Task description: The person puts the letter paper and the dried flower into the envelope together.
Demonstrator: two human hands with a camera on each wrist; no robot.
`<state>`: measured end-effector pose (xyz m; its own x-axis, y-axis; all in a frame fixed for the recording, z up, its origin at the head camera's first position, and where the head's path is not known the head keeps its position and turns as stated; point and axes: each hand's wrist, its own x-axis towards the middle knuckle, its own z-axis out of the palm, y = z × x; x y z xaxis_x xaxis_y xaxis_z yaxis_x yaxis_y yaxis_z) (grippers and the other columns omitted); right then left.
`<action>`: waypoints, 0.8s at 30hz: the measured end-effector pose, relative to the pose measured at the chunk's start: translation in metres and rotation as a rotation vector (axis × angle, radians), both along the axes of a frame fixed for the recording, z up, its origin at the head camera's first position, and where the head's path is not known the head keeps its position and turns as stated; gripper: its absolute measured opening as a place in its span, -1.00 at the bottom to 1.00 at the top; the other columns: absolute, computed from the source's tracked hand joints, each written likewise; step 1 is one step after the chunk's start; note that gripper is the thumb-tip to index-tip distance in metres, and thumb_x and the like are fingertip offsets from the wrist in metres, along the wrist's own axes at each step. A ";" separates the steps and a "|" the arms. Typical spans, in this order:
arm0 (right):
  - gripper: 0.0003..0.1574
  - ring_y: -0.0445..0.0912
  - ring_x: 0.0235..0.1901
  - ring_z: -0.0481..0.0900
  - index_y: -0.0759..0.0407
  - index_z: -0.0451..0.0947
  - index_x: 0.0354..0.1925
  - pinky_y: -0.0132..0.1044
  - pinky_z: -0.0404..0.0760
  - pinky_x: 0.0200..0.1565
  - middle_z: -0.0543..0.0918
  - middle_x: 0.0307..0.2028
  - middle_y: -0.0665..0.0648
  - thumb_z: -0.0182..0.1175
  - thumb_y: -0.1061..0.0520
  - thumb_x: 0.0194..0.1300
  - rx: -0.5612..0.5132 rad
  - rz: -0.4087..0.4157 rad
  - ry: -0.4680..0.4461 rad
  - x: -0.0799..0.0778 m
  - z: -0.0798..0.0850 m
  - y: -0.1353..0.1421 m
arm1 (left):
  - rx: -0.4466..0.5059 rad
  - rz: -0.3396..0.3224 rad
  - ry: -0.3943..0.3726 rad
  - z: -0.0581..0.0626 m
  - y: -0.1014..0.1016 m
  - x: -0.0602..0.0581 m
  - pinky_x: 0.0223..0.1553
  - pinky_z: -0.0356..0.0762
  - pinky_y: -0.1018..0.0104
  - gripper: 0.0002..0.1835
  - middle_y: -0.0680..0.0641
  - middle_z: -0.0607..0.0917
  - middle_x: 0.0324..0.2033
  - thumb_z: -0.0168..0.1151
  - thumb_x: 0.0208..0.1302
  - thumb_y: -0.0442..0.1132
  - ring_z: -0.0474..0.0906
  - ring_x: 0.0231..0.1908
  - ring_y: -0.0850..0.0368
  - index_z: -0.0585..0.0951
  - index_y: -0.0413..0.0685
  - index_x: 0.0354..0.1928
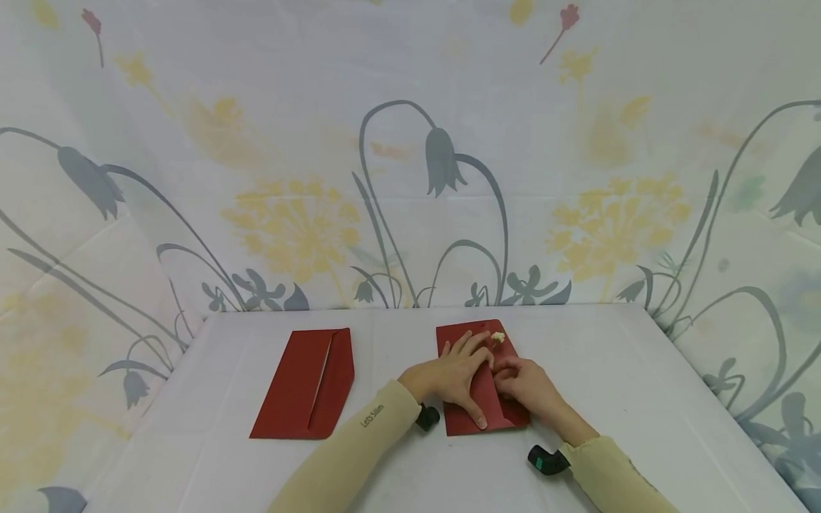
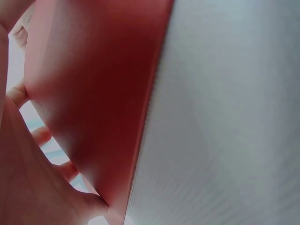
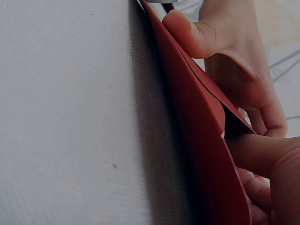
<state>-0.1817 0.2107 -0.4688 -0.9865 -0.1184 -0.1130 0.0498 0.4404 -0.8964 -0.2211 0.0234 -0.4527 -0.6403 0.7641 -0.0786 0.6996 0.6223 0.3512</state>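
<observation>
A red envelope (image 1: 462,424) lies on the table, its side flap open to the right and its pocket edge raised in the middle. My left hand (image 1: 457,370) rests across it with fingers spread; the thumb presses near the bottom corner and the bent index finger meets the pocket edge. At that edge my right hand (image 1: 522,381) has its fingers curled, and one digit (image 3: 255,150) reaches into the dark gap. Its fingertips are hidden, so I cannot tell whether they hold anything. A small cream flower (image 1: 497,337) shows above both hands at the envelope's upper right.
To the left lies a second red envelope (image 1: 291,388), its flap side also to the right. Both share a white-covered table (image 1: 212,456). Behind stands a flower-printed cloth (image 1: 398,235). Dark wrist devices (image 1: 548,460) sit low beside the sleeves.
</observation>
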 end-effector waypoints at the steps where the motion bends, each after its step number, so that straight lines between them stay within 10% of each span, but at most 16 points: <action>1: -0.69 -0.10 -0.40 0.56 0.27 0.54 -0.15 -0.30 0.56 -0.34 0.63 -0.39 0.09 0.26 0.26 0.07 0.043 0.010 0.018 0.000 0.001 -0.001 | 0.004 0.000 0.000 -0.001 0.000 0.000 0.24 -0.06 -0.31 -0.09 0.11 -0.27 0.44 0.36 -0.40 0.47 -0.35 0.42 -0.10 0.21 0.30 0.01; 11: -0.69 -0.13 -0.50 0.51 0.20 0.56 -0.28 -0.30 0.51 -0.44 0.58 -0.50 0.01 0.35 0.29 -0.10 0.191 0.143 0.132 0.002 0.007 -0.005 | 0.021 0.001 -0.007 0.000 -0.002 0.000 0.25 -0.06 -0.30 -0.10 0.10 -0.32 0.44 0.39 -0.40 0.45 -0.35 0.42 -0.09 0.20 0.29 -0.02; 24: -0.48 -0.08 -0.28 0.62 0.27 0.52 -0.01 -0.29 0.58 -0.23 0.66 -0.24 0.13 0.36 0.08 0.08 -0.016 0.193 0.008 -0.003 -0.002 0.017 | 0.014 -0.002 -0.018 0.001 -0.001 0.000 0.24 -0.07 -0.31 -0.12 0.08 -0.24 0.44 0.39 -0.40 0.45 -0.33 0.42 -0.11 0.22 0.31 -0.03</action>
